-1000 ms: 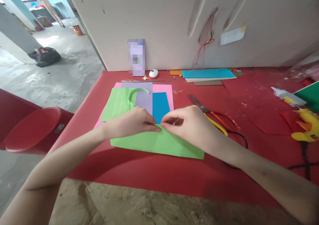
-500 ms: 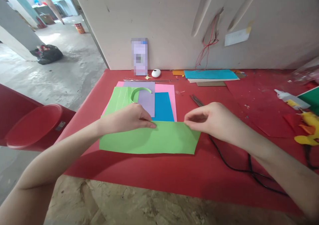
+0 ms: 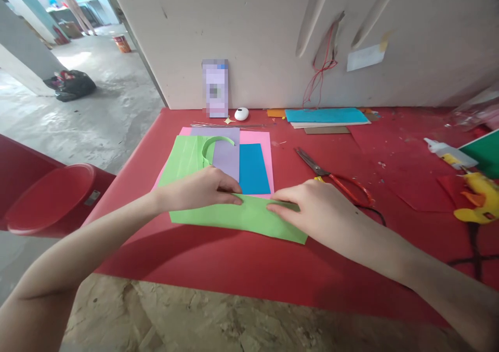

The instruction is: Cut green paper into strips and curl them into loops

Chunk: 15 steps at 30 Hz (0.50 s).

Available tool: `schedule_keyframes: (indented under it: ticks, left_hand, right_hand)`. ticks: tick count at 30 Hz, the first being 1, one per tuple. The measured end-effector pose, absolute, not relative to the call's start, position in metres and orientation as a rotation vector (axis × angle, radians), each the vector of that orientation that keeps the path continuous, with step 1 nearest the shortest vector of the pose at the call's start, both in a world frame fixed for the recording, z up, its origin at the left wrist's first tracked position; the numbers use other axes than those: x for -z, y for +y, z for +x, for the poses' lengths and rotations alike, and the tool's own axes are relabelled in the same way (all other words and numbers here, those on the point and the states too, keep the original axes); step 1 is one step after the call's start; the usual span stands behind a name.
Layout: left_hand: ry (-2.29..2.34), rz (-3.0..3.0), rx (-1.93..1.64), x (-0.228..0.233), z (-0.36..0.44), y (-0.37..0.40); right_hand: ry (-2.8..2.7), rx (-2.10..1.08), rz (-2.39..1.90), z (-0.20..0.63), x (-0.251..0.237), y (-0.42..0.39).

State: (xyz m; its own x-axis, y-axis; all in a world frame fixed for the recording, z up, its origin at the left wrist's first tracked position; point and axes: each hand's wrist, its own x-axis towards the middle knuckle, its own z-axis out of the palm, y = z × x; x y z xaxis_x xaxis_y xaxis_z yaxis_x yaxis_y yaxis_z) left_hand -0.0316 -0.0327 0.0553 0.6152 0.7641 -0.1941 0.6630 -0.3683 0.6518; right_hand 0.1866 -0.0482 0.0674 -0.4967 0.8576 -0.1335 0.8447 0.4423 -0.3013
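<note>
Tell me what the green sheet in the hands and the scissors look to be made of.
Green sheet: probably paper or thin foam, matte; it bends gently and shows even color without shine. Scissors: blades likely metal, dark gray with a faint sheen; red handle probably plastic, judging by its bright, even color.

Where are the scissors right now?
In the head view, the scissors lie on the red tabletop, right of the blue sheet and just beyond the right hand, which partly covers them.

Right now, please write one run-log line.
left hand: pinches long light-green paper sheet; right hand: touches its upper edge; nearby: red-and-yellow metal scissors
</note>
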Motion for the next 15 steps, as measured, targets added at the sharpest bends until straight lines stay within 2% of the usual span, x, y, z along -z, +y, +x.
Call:
schedule_keyframes:
  ticks: [5,15]
  left_hand:
    - [1.136,2.155,-0.37,-0.059,-0.013,-0.04]
    - [1.223,2.183,-0.354,-0.06,-0.023,-0.039]
  right_hand:
    - [-2.693,-0.526,-1.417,0.179,-0.068,-0.042]
    - [-2.627,-0.703,-1.35,0.19,-0.067,-0.043]
